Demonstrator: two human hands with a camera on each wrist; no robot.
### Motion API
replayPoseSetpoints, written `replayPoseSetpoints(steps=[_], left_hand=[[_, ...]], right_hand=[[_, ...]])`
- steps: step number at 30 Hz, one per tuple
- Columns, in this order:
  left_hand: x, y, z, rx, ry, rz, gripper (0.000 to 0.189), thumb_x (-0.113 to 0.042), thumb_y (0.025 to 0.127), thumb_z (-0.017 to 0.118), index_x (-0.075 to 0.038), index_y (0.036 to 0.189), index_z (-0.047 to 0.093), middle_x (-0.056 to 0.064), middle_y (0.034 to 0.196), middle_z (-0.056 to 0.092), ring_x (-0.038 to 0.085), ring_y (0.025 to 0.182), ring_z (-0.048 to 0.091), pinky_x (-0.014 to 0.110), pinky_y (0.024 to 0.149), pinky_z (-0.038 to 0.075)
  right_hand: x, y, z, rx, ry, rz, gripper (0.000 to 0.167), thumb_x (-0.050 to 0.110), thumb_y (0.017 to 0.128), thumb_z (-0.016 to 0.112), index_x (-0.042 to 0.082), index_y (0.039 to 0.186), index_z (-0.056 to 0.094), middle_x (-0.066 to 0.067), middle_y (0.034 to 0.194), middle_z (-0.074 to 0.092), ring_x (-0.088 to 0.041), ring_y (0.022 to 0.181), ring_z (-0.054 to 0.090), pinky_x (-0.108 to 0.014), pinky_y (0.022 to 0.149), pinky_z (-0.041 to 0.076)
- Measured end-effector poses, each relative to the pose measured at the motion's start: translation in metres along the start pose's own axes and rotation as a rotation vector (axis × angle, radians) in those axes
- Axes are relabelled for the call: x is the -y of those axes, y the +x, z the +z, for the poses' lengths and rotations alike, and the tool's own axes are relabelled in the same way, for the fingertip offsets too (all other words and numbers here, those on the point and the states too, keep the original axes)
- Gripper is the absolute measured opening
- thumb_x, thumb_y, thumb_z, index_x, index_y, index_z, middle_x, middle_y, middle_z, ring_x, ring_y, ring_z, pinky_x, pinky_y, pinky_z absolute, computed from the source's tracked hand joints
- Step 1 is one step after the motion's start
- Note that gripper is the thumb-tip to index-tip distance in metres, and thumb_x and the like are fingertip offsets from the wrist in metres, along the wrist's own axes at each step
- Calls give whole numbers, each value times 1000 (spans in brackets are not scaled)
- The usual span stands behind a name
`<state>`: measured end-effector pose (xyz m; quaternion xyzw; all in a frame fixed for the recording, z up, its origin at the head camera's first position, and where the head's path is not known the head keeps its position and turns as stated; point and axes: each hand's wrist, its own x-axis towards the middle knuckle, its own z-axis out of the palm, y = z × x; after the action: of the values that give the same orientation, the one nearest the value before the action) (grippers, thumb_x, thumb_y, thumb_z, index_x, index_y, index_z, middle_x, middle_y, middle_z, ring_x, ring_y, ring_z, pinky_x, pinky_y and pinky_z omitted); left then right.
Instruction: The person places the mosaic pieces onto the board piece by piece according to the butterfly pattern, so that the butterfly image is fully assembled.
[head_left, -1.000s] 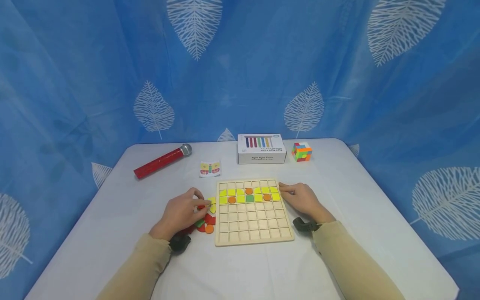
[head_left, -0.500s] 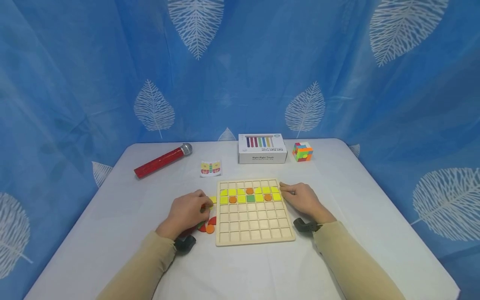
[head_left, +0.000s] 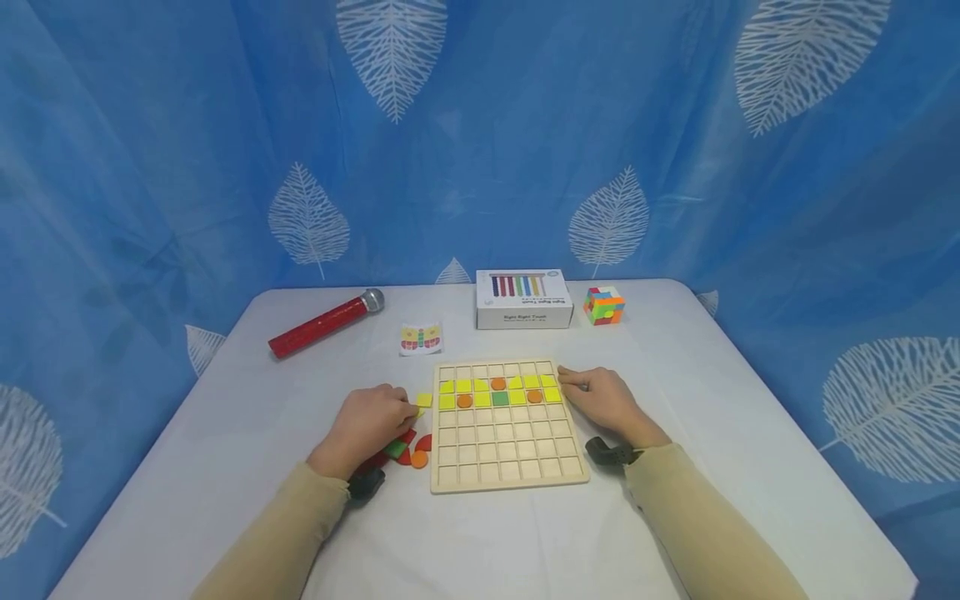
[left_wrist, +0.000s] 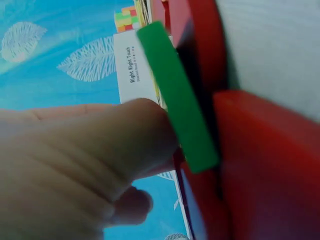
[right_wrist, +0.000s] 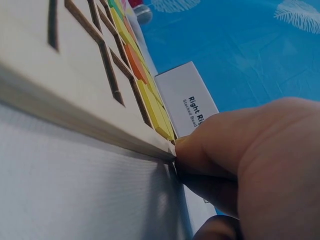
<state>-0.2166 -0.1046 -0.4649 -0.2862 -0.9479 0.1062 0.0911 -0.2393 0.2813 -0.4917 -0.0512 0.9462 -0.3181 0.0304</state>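
Note:
A wooden grid board (head_left: 495,454) lies mid-table, with two rows holding yellow pieces, orange discs and a green square (head_left: 500,398). My left hand (head_left: 363,427) is left of the board, over a pile of loose pieces; its fingertips are hidden, so I cannot tell whether they pinch one. A yellow square (head_left: 424,400) lies just beyond its fingers. In the left wrist view the thumb (left_wrist: 142,127) is against or behind a green piece (left_wrist: 180,100), beside red pieces (left_wrist: 270,165). My right hand (head_left: 603,400) pinches the board's right edge near the far corner.
Behind the board are a pattern card (head_left: 421,339) with a butterfly, a white box (head_left: 523,300) and a puzzle cube (head_left: 603,306). A red toy microphone (head_left: 326,325) lies at the back left. An orange disc (head_left: 419,459) rests at the pile's near side.
My left hand moved right over the pile, then drew back slightly, uncovering a green piece and red pieces. The right hand and the board stay in place.

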Motion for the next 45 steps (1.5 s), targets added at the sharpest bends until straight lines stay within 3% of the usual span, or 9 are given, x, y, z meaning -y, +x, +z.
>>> replayPoseSetpoints(steps=[8, 11, 16, 23, 27, 33, 40, 45], left_hand=[[-1, 1, 2, -21, 43, 40, 27, -42, 77, 91, -26, 97, 81, -9, 78, 69, 8, 66, 50, 16, 62, 46], [-2, 3, 0, -12, 24, 63, 30, -41, 77, 91, -25, 100, 81, -8, 81, 70, 9, 69, 50, 17, 63, 46], [-1, 6, -4, 15, -27, 37, 30, -39, 77, 91, -25, 103, 82, -7, 94, 74, 10, 78, 53, 18, 67, 48], [-1, 8, -2, -3, -12, 71, 27, -38, 78, 90, -23, 98, 81, -8, 82, 72, 9, 71, 50, 17, 65, 47], [2, 8, 0, -22, -4, 87, 31, -39, 78, 91, -23, 102, 81, -7, 89, 74, 9, 75, 54, 18, 68, 49], [5, 7, 2, -4, -93, 73, 34, -39, 80, 89, -25, 110, 81, -7, 97, 74, 9, 85, 57, 19, 74, 53], [6, 5, 5, 58, -289, -43, 38, -43, 84, 85, -28, 118, 79, -6, 104, 71, 9, 94, 58, 22, 79, 54], [5, 6, 5, -18, -224, 12, 30, -38, 83, 87, -25, 110, 81, -10, 88, 72, 6, 78, 55, 18, 72, 52]], right_hand=[[1, -1, 0, 8, -9, 9, 40, 33, 102, 60, 15, 138, 65, 1, 150, 57, -37, 146, 43, -58, 118, 34], [2, -1, 0, 7, 2, 14, 40, 32, 102, 60, 15, 138, 65, 2, 150, 57, -36, 146, 43, -58, 118, 34], [1, 0, 0, -1, 8, 7, 40, 32, 101, 61, 14, 137, 66, 1, 149, 57, -37, 146, 44, -58, 117, 34], [1, 1, 0, -1, 5, 13, 40, 33, 101, 62, 15, 136, 67, 1, 149, 58, -36, 146, 44, -58, 117, 34], [2, 0, 0, -2, 8, 15, 40, 32, 102, 61, 15, 137, 66, 1, 149, 57, -36, 146, 44, -58, 117, 34], [1, 0, 1, -3, 6, 15, 40, 32, 102, 61, 15, 137, 66, 1, 149, 57, -36, 146, 44, -58, 117, 35], [0, -1, 1, 0, 19, 14, 39, 33, 101, 62, 15, 136, 67, 2, 148, 58, -34, 146, 44, -57, 117, 35], [1, -1, -1, 3, 26, 8, 39, 32, 101, 63, 14, 135, 67, 2, 148, 59, -33, 146, 45, -56, 118, 34]])
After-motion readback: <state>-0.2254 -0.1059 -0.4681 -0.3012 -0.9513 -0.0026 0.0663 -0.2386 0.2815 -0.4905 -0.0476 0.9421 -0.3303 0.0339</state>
